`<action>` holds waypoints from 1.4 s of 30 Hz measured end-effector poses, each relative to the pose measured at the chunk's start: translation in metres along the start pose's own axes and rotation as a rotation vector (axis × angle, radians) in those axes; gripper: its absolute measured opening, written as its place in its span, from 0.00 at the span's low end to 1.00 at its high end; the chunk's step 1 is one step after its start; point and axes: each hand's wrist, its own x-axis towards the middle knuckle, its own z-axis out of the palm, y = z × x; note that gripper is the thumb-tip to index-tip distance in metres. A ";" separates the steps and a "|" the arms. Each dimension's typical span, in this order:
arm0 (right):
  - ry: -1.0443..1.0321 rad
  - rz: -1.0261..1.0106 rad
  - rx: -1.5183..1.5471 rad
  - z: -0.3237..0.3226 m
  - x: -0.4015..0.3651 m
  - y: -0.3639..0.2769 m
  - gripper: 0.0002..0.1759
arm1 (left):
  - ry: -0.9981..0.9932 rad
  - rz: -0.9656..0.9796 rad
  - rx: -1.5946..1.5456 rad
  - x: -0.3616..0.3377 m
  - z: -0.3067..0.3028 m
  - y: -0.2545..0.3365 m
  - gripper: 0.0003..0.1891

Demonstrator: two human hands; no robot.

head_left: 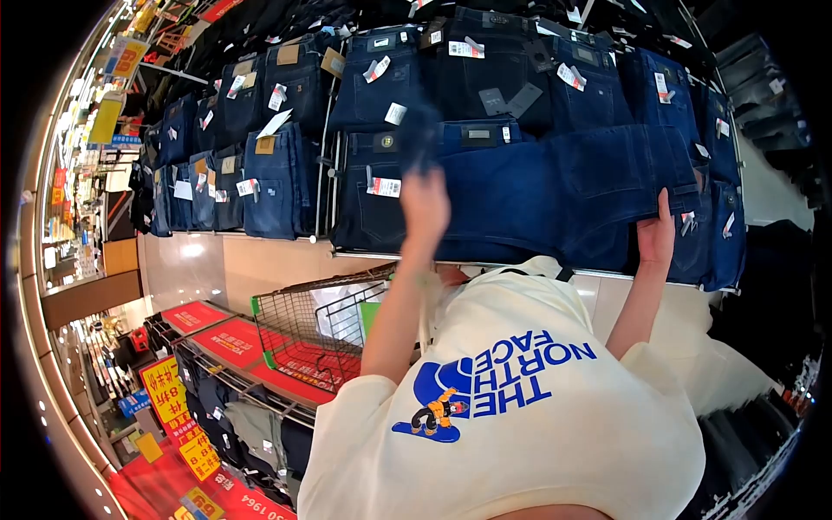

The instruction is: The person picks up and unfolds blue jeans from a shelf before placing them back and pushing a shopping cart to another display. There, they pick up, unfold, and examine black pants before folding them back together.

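A pair of dark blue jeans point(511, 195) lies stretched sideways across the folded stacks in front of me. My left hand point(425, 208) is closed on a raised, motion-smeared end of dark denim, which looks like a leg of the jeans. At the other end, my right hand point(657, 234) grips the lower edge near the waist and back pocket, thumb on top and the other fingers partly hidden. Beside my left hand is a white and red price tag point(383, 186) on a folded pair underneath.
Folded jeans point(373, 82) with tags fill the rack behind and to the left point(273, 182). A wire shopping cart point(316, 325) with a white bag stands at my left. Red signboards point(230, 342) and yellow price signs point(165, 390) are lower left. More clothes hang at right.
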 end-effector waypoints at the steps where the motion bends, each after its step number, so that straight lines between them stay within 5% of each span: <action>1: -0.010 0.001 -0.003 0.009 -0.003 0.000 0.29 | -0.122 0.351 -0.106 -0.014 0.011 0.018 0.23; 3: 0.084 -0.038 -0.077 0.027 -0.010 0.000 0.30 | -0.290 0.590 0.005 -0.024 0.075 -0.022 0.30; 5: 0.104 -0.046 -0.137 0.035 -0.014 0.002 0.32 | -0.537 0.609 0.240 -0.039 0.123 -0.063 0.34; 9: 0.172 -0.074 -0.417 0.062 -0.025 0.014 0.26 | -0.582 0.754 0.540 -0.066 0.143 -0.091 0.34; 13: -0.189 -0.267 -0.874 0.124 -0.062 0.049 0.22 | -0.671 0.720 0.491 -0.061 0.142 -0.098 0.32; 15: -0.433 -0.096 -1.173 0.155 -0.075 0.061 0.24 | -0.681 0.747 0.544 -0.063 0.143 -0.099 0.29; 17: -0.693 -0.357 -1.346 0.170 -0.085 0.101 0.28 | -0.861 0.498 -0.257 -0.064 0.151 -0.117 0.27; 19: -1.102 -0.191 -1.257 0.156 -0.073 0.148 0.33 | -0.734 0.732 0.427 -0.073 0.171 -0.160 0.31; 21: -1.438 -0.095 -1.503 0.130 -0.051 0.193 0.34 | -0.763 0.733 0.436 -0.072 0.161 -0.157 0.29; 24: -1.300 -0.058 -1.292 0.132 -0.038 0.185 0.30 | -0.838 0.693 0.444 -0.069 0.137 -0.147 0.24; 25: -1.174 -0.012 -1.220 0.129 -0.028 0.185 0.29 | -1.108 0.399 0.685 -0.065 0.125 -0.113 0.22; 28: -0.680 -0.404 -1.348 0.086 0.012 0.199 0.29 | -0.989 0.546 0.618 -0.074 0.122 -0.119 0.25; 30: -0.335 -0.395 -1.532 0.048 0.035 0.211 0.35 | -1.026 0.537 0.551 -0.073 0.116 -0.105 0.24; 31: -0.242 -0.137 -1.542 0.043 0.036 0.204 0.39 | -1.027 0.542 0.552 -0.072 0.114 -0.104 0.24; 33: -0.270 0.086 -1.438 0.028 0.043 0.204 0.45 | -1.033 0.476 0.347 -0.072 0.111 -0.099 0.25; 37: -0.285 0.170 -1.300 0.029 0.043 0.205 0.47 | -1.059 0.465 0.242 -0.072 0.105 -0.098 0.31; 40: -0.218 0.123 -1.413 0.042 0.044 0.202 0.44 | -0.918 0.477 0.175 -0.081 0.102 -0.121 0.39; 42: -0.309 0.303 -1.075 0.051 0.041 0.191 0.38 | -0.914 0.363 0.093 -0.089 0.095 -0.132 0.41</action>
